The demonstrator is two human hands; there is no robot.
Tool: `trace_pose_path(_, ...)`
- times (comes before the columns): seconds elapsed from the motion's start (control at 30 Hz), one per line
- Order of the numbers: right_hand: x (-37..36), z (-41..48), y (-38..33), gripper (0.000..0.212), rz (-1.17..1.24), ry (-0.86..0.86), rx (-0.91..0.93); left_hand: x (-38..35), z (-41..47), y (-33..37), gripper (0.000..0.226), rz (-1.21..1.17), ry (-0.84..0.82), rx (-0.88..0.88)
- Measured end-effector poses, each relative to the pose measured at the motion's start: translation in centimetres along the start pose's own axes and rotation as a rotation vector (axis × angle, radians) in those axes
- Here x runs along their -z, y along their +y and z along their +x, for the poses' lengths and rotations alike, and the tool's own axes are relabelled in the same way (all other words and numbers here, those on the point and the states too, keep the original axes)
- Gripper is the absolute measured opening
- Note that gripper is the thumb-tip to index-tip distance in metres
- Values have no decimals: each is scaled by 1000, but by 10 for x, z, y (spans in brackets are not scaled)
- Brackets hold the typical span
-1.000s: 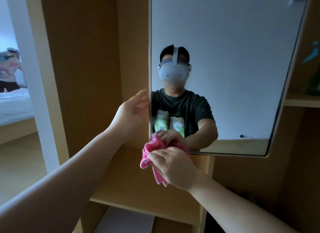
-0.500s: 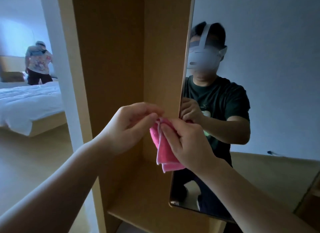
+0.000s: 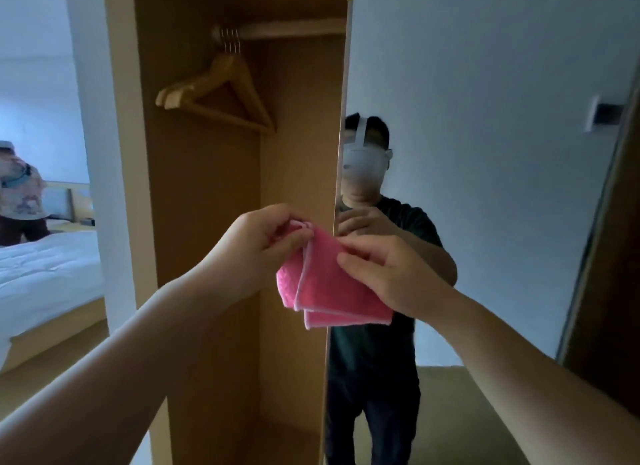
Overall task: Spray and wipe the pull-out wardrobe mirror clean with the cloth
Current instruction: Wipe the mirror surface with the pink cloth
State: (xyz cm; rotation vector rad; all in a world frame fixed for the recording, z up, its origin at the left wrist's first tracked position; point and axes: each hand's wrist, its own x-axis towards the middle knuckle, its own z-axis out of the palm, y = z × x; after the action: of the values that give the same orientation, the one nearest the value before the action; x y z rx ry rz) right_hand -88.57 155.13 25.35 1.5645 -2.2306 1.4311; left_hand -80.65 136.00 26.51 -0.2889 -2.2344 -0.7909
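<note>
A pink cloth (image 3: 323, 284) hangs folded in front of the left edge of the pull-out mirror (image 3: 485, 153). My left hand (image 3: 256, 250) pinches its upper left corner. My right hand (image 3: 384, 270) pinches its right edge between thumb and fingers. The tall mirror fills the right half of the view and reflects me, with both my hands raised, and a pale wall. The cloth is held in the air, apart from the glass. No spray bottle is in view.
The open wooden wardrobe bay (image 3: 214, 222) is left of the mirror, with several wooden hangers (image 3: 221, 94) on a rail. A white bed (image 3: 45, 274) and another person (image 3: 20, 194) are in the room at far left.
My left hand left the mirror's edge and took hold of the cloth. Both hands lifted the cloth off the glass and spread it. My view rose to show the hangers.
</note>
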Motion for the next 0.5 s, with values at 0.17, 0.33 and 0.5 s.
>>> trace_pose_path(0.17, 32, -19, -6, 13, -98, 12, -19, -13, 10, 24, 15, -25, 2, 10)
trace_pose_path(0.33, 73, -23, -15, 15, -155, 258, 40, -30, 30, 67, 12, -13, -124, 3)
trace_pose_path(0.5, 112, -27, -31, 15, -177, 243, 66, -41, 55, 103, 13, 159, -71, -100)
